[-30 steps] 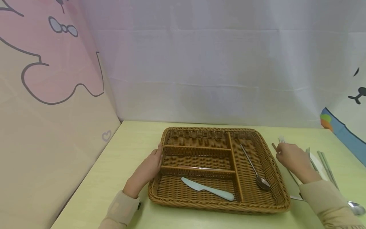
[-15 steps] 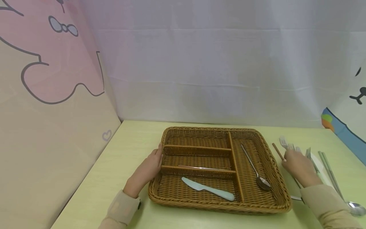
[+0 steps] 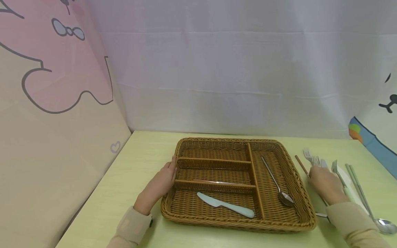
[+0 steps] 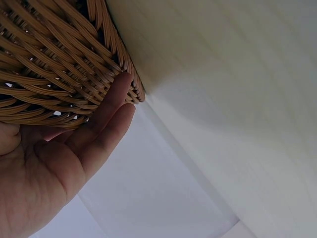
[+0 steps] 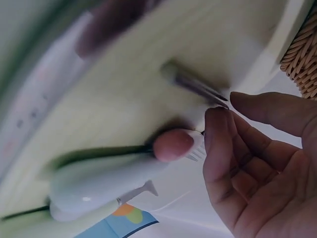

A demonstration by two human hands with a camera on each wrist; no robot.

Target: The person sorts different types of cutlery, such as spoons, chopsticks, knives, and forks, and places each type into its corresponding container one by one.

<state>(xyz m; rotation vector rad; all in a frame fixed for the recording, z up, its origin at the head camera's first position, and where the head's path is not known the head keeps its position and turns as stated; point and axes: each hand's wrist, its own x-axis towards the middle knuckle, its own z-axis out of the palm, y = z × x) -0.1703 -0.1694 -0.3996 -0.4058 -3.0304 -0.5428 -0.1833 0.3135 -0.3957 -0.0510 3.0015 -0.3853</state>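
My left hand (image 3: pixel 162 179) lies against the left side of the divided wicker basket (image 3: pixel 238 225). In the left wrist view, its fingers stretch along the outer weave (image 4: pixel 54 64). On the table right of the basket, my right hand (image 3: pixel 325 182) pinches brown-ended chopsticks (image 3: pixel 301 163). The right wrist view shows their metal part (image 5: pixel 193 83) at the thumb and index fingertips; the gripped stretch is partly hidden. Inside the basket, a pale blue table knife (image 3: pixel 224 204) occupies the front compartment, and a spoon (image 3: pixel 285 198) the right one. A thin pinkish stick (image 3: pixel 214 182) shows behind the front divider.
Forks (image 3: pixel 307 153) and a knife tip (image 3: pixel 323 163) show just beyond my right hand. Farther right lie a green-handled fork (image 3: pixel 341 175), green chopsticks (image 3: pixel 356 182) and a large spoon (image 3: pixel 385 226). A silver handle (image 3: pixel 321 215) is partly under my right sleeve. Cloth walls enclose the table.
My right hand has moved right and toward me, from the chopsticks' brown end to farther down their length, uncovering the fork tines. My left hand and the basket have stayed put.
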